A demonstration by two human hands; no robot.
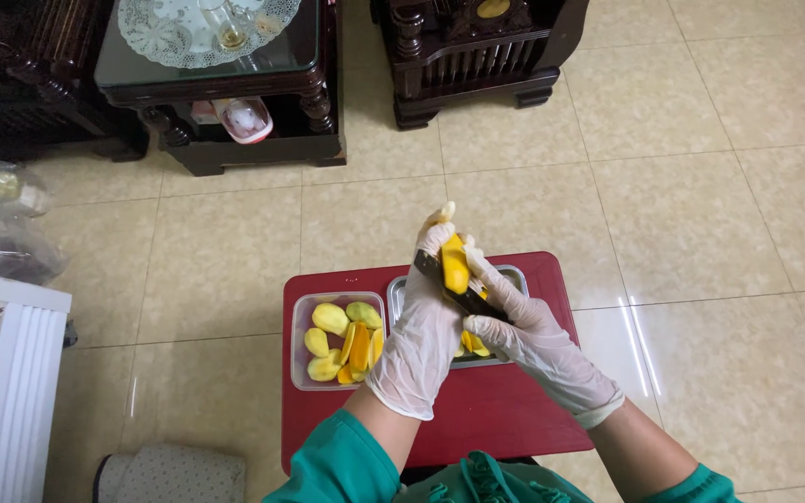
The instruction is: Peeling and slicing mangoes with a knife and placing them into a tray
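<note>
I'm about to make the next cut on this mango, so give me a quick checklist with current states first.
1. Left hand grips the mango piece: ok.
2. Right hand holds the knife: ok.
3. Blade lies against the fruit: ok.
4. Left fingers out of the blade's path: cannot tell, they wrap close around the fruit.
5. Metal tray sits under the hands to catch slices: ok.
6. Plastic container of mango pieces stays apart from the cut: ok.

Bright, sharp view; glare streaks on floor tiles (640,349).
</note>
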